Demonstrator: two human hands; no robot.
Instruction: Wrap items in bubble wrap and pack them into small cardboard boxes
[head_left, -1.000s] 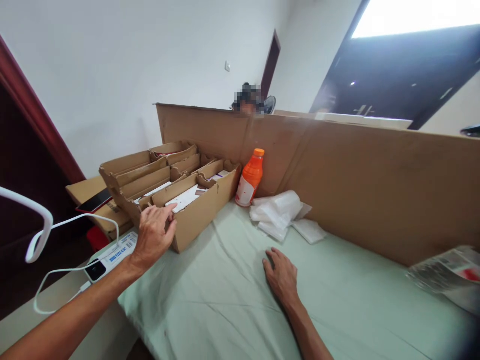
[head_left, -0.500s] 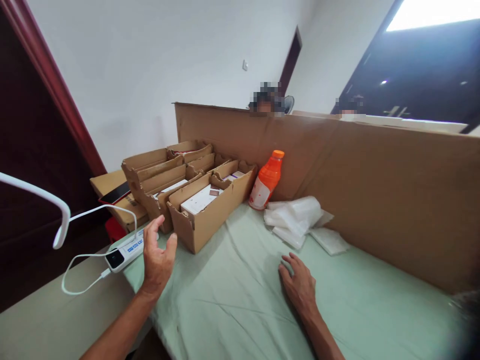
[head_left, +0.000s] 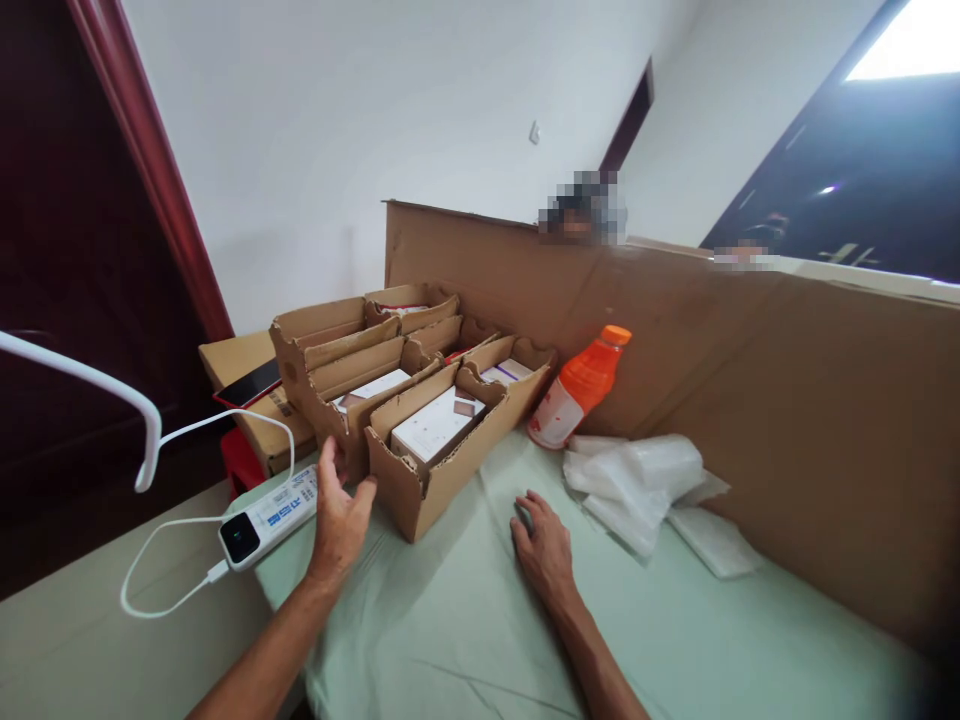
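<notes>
My left hand [head_left: 339,512] hovers open just in front of the near corner of a long cardboard tray [head_left: 450,470], fingers spread and holding nothing. That tray holds white boxes [head_left: 433,427]. More cardboard trays [head_left: 330,350] of the same kind stand behind it. My right hand [head_left: 541,545] rests flat, palm down, on the pale green cloth [head_left: 465,620], a little to the right of the tray. A white power bank [head_left: 271,512] with a white cable lies left of my left hand.
An orange bottle [head_left: 577,385] leans against a tall cardboard partition [head_left: 750,400]. Clear plastic bags [head_left: 645,480] lie in a heap at the right. A phone [head_left: 247,382] lies on a flat box at the left. Other people sit behind the partition.
My left hand has pulled back from the tray's edge and now hovers in front of it. The view has swung left, and my right hand has stayed flat on the cloth.
</notes>
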